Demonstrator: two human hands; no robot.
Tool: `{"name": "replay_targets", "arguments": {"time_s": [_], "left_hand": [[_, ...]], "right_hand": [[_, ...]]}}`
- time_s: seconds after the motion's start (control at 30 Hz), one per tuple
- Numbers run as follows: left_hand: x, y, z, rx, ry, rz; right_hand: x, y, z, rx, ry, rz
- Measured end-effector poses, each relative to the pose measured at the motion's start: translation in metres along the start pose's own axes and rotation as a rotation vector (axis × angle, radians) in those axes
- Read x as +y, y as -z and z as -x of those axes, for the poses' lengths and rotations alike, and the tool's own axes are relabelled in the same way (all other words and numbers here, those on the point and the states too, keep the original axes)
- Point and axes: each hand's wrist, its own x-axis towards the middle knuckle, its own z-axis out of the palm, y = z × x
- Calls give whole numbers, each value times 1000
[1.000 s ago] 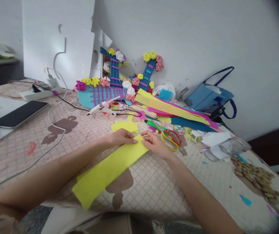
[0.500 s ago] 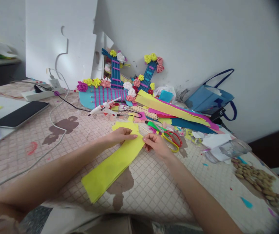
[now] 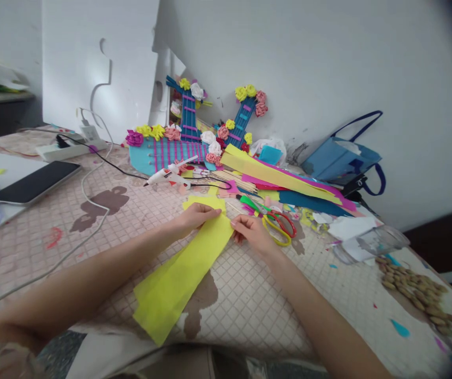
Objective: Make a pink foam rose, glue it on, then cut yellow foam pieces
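Observation:
My left hand [image 3: 198,215] pinches the top edge of a long yellow paper strip [image 3: 182,279], thumb above and fingers partly hidden. At the strip's upper right corner, my right hand [image 3: 249,230] is closed on the paper between thumb and fingertips. The strip slants down to the table's near edge, and its layers are fanned apart at the lower end. Beyond my left hand lies another yellow paper piece [image 3: 210,200]. Scissors with yellow handles [image 3: 277,231] and a pair with red handles [image 3: 289,223] rest right of my right hand.
A white glue gun [image 3: 168,175] lies ahead, its cord running to a power strip [image 3: 66,150]. Behind it stand flower-trimmed blue craft pieces [image 3: 170,155]. Left is a tablet [image 3: 36,181]. Coloured paper strips [image 3: 284,176], a blue bag [image 3: 340,158] and peanuts [image 3: 415,289] occupy the right.
The lower end of the yellow strip has spread, its layers sliding apart and its near corner moving down and right. Both hands stay in nearly the same place.

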Motion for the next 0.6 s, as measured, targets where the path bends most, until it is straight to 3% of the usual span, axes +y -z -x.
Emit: {"name": "replay_targets", "arguments": {"time_s": [0.13,0.3,0.6], "left_hand": [[2,-1,1,62,-42,-130],[1,3,1,-31,-23,-258],[-5,9,0,-129,149,-36]], "right_hand": [[0,-5,0,37,-4,9],[2,-5,-3,128,12,-16],[-1,0,-2,148,-12,-67]]}}
